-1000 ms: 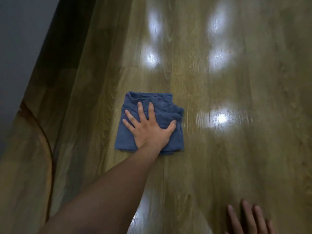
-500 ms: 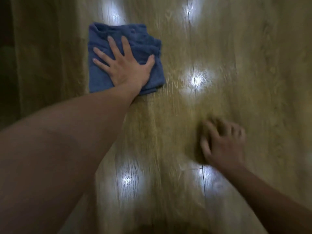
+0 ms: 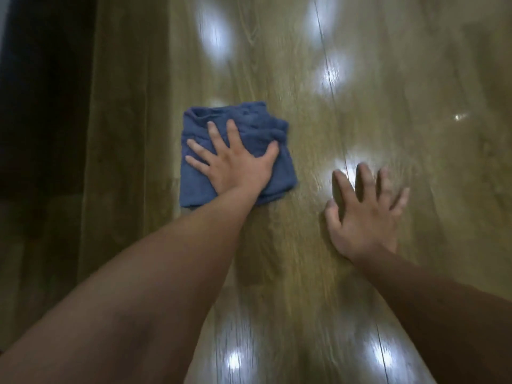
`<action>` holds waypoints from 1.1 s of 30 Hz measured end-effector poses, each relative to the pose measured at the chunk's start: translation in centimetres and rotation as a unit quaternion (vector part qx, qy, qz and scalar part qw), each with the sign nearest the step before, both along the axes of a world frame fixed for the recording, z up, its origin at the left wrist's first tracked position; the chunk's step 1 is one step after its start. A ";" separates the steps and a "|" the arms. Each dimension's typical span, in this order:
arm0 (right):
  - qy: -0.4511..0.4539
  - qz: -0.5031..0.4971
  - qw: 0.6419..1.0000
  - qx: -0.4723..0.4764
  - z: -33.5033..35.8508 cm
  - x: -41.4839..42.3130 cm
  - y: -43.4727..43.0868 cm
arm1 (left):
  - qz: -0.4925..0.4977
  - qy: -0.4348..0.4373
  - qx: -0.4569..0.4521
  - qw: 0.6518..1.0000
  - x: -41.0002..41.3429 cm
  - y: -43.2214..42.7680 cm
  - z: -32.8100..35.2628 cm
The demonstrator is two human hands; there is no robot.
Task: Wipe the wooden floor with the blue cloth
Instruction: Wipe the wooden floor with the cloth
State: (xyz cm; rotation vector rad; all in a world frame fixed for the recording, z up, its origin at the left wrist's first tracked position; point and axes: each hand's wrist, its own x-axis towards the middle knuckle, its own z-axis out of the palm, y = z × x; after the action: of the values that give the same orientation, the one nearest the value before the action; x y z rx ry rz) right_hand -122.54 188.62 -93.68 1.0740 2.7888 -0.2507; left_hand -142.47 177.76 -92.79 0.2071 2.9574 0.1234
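Note:
A folded blue cloth (image 3: 249,126) lies flat on the glossy wooden floor (image 3: 401,79). My left hand (image 3: 235,162) presses down on the cloth with its fingers spread and straight, covering the cloth's middle. My right hand (image 3: 365,212) rests flat on the bare floor to the right of the cloth, fingers spread, a short gap away from it.
A dark shadowed strip (image 3: 41,120) runs along the left side, beside a darker band of floorboards (image 3: 124,134). Bright light reflections (image 3: 216,34) dot the boards ahead of and behind my hands.
My view has shifted, so the cloth and left hand now sit nearer the centre. My right hand has moved forward and spread flat on the floor beside the cloth.

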 end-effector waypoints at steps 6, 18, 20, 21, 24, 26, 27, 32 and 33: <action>0.021 0.002 1.000 0.005 -0.4 -0.2 0.2 | 0.075 -0.013 -0.015 0.997 -7.1 6.2 -0.4; 0.024 -0.007 1.000 0.008 -0.3 -0.1 0.2 | -0.098 0.017 0.076 0.992 5.9 -3.4 1.3; 0.036 -0.010 0.999 0.008 -0.4 0.0 0.2 | -0.094 -0.008 0.080 0.992 13.4 -7.4 1.8; 0.042 -0.010 0.999 0.007 -0.5 0.0 0.3 | -0.096 -0.021 0.071 0.993 17.1 -9.5 2.1; 0.049 -0.010 0.999 0.003 -0.8 -0.1 0.3 | -0.107 -0.069 0.028 0.991 23.2 -13.0 2.2; 0.052 -0.011 0.999 0.005 -0.8 -0.1 0.3 | -0.069 -0.073 0.020 0.995 21.7 -11.5 1.7; 0.052 -0.013 0.999 0.004 -0.8 0.0 0.3 | -0.050 -0.056 0.021 0.997 20.1 -10.0 1.6; 0.012 -0.016 1.000 -0.013 0.4 -0.4 0.3 | -0.028 0.009 0.025 0.999 9.1 -1.3 0.9; 0.011 -0.015 1.000 -0.010 0.4 -0.3 0.2 | -0.026 0.017 0.023 0.999 7.1 0.1 0.4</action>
State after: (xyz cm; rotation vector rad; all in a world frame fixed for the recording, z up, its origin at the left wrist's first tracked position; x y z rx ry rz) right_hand -122.85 188.79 -93.30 1.1147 2.7852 -0.2934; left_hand -135.37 177.87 -92.35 0.2947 2.9817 0.1818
